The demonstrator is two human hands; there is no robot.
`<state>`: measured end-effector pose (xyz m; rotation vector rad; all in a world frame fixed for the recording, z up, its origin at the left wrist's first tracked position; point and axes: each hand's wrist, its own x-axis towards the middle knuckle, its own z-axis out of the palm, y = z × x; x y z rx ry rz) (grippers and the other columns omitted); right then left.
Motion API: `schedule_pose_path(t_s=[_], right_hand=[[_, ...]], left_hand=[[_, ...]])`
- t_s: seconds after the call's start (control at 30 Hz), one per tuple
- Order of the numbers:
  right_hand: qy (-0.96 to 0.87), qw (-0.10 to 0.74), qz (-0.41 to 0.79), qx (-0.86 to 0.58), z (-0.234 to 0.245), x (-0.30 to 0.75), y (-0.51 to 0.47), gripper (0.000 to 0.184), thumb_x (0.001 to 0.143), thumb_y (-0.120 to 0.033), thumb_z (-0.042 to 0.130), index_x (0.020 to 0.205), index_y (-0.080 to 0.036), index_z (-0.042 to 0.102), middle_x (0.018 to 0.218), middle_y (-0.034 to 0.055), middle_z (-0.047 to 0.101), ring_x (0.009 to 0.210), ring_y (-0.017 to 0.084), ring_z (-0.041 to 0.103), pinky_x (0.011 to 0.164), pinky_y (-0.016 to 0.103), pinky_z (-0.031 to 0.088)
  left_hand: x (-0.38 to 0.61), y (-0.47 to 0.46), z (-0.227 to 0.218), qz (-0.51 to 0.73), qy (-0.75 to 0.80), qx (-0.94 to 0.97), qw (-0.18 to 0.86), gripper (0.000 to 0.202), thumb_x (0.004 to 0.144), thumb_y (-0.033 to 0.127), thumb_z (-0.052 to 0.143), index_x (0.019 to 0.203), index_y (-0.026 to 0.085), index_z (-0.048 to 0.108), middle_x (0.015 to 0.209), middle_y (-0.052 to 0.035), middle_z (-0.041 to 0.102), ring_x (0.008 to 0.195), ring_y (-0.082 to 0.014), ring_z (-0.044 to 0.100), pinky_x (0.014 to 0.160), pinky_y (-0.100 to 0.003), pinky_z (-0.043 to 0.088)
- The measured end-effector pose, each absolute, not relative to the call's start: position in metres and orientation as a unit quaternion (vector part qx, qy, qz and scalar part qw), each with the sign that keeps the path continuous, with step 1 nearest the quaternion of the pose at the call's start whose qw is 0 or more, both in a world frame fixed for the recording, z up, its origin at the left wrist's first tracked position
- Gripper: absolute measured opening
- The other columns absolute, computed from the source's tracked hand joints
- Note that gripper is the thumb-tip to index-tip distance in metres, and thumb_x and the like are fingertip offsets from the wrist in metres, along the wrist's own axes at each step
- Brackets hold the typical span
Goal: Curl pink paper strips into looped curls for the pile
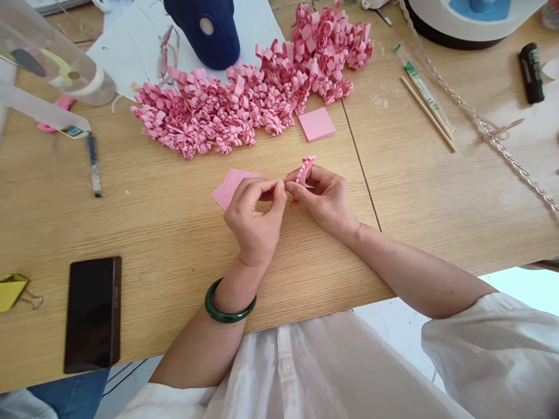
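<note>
Item: fringed pink paper strip (305, 167), held just above the bench (152, 233), mid-centre. Right hand (326, 199) closed around it, long axis tilting up and away. Left hand (255, 216) pinches its near-left end. Curled-paper pile (244, 99) lies beyond.

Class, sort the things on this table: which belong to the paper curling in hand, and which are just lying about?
In hand: fringed pink strip pinched between left hand and right hand; stack of pink paper squares; pile of pink curls.
Lying about: phone; pen; navy cap; chopsticks; glasses.
</note>
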<state>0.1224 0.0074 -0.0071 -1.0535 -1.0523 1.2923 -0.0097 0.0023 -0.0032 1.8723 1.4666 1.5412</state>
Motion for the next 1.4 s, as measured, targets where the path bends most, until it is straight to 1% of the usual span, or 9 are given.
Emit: schedule_pose_path(t_s=[0.23, 0.4, 0.5, 0.57, 0.7, 0.83, 1.07, 1.23, 1.4], right_hand=[[-0.451, 0.568, 0.494, -0.48, -0.011, 0.121, 0.004, 0.025, 0.081, -0.039, 0.076, 0.078, -0.02, 0.06, 0.084, 0.0006, 0.068, 0.072, 0.011, 0.061, 0.066, 0.026, 0.057], [-0.487, 0.579, 0.441, -0.482, -0.014, 0.121, 0.004, 0.015, 0.085, -0.033, 0.071, 0.086, -0.02, 0.063, 0.088, 0.0002, 0.064, 0.081, 0.012, 0.063, 0.076, 0.027, 0.059], [-0.5, 0.582, 0.433, -0.473, -0.013, 0.123, 0.004, 0.014, 0.087, -0.032, 0.07, 0.09, -0.02, 0.065, 0.088, -0.0003, 0.063, 0.08, 0.011, 0.062, 0.077, 0.027, 0.059], [-0.491, 0.582, 0.442, -0.473, -0.012, 0.125, 0.006, 0.011, 0.086, -0.029, 0.069, 0.088, -0.019, 0.064, 0.085, -0.001, 0.063, 0.076, 0.01, 0.061, 0.074, 0.025, 0.058], [-0.448, 0.566, 0.505, -0.473, -0.007, 0.127, 0.01, 0.014, 0.083, -0.032, 0.068, 0.083, -0.019, 0.061, 0.08, -0.0021, 0.061, 0.069, 0.008, 0.058, 0.063, 0.022, 0.055], [-0.445, 0.55, 0.533, -0.464, -0.005, 0.127, 0.012, 0.015, 0.08, -0.031, 0.069, 0.079, -0.019, 0.06, 0.077, -0.0029, 0.06, 0.066, 0.007, 0.056, 0.061, 0.021, 0.052], [-0.476, 0.546, 0.506, -0.468, -0.009, 0.126, 0.013, 0.012, 0.081, -0.027, 0.067, 0.081, -0.019, 0.059, 0.073, -0.0044, 0.056, 0.063, 0.007, 0.051, 0.058, 0.021, 0.047], [-0.485, 0.536, 0.522, -0.453, -0.011, 0.126, 0.013, 0.014, 0.083, -0.03, 0.068, 0.082, -0.02, 0.06, 0.075, -0.0038, 0.057, 0.062, 0.007, 0.052, 0.057, 0.022, 0.049], [-0.479, 0.545, 0.518, -0.453, -0.011, 0.124, 0.011, 0.015, 0.084, -0.033, 0.07, 0.084, -0.019, 0.064, 0.078, -0.0012, 0.065, 0.063, 0.009, 0.057, 0.057, 0.024, 0.051]], left_hand=[[-0.008, -0.003, -0.002, 0.502, 0.47, 0.722, 0.078, 0.017, 0.09, 0.012, 0.064, 0.098, 0.019, 0.077, 0.092, -0.0048, 0.077, 0.085, -0.015, 0.071, 0.08, -0.026, 0.056], [-0.006, -0.005, -0.003, 0.508, 0.453, 0.728, 0.081, 0.024, 0.09, 0.009, 0.063, 0.106, 0.019, 0.078, 0.094, -0.0065, 0.076, 0.087, -0.0157, 0.072, 0.081, -0.026, 0.057], [-0.005, -0.005, -0.003, 0.511, 0.449, 0.727, 0.093, 0.025, 0.09, 0.009, 0.063, 0.107, 0.018, 0.078, 0.095, -0.0074, 0.076, 0.087, -0.0159, 0.072, 0.081, -0.026, 0.058], [-0.005, -0.005, -0.003, 0.514, 0.451, 0.718, 0.13, 0.024, 0.09, 0.011, 0.064, 0.107, 0.018, 0.079, 0.095, -0.0072, 0.076, 0.088, -0.0155, 0.072, 0.081, -0.026, 0.058], [-0.006, -0.003, -0.004, 0.531, 0.479, 0.644, 0.271, 0.019, 0.095, 0.021, 0.064, 0.108, 0.02, 0.079, 0.104, -0.0062, 0.076, 0.092, -0.0152, 0.072, 0.078, -0.026, 0.06], [-0.006, -0.002, -0.004, 0.535, 0.48, 0.619, 0.319, 0.015, 0.094, 0.025, 0.068, 0.102, 0.022, 0.08, 0.102, -0.0044, 0.077, 0.093, -0.0148, 0.071, 0.08, -0.026, 0.059], [-0.007, 0.0, -0.004, 0.54, 0.495, 0.605, 0.313, 0.004, 0.088, 0.02, 0.075, 0.086, 0.02, 0.079, 0.086, -0.0002, 0.076, 0.08, -0.0107, 0.069, 0.076, -0.021, 0.056], [-0.01, 0.004, -0.005, 0.532, 0.521, 0.577, 0.338, 0.005, 0.083, 0.02, 0.075, 0.077, 0.019, 0.075, 0.077, 0.0024, 0.073, 0.07, -0.0092, 0.066, 0.07, -0.02, 0.056], [-0.008, 0.006, -0.008, 0.546, 0.533, 0.525, 0.377, 0.007, 0.081, 0.024, 0.075, 0.076, 0.019, 0.073, 0.075, 0.0022, 0.074, 0.068, -0.01, 0.068, 0.067, -0.02, 0.055]])
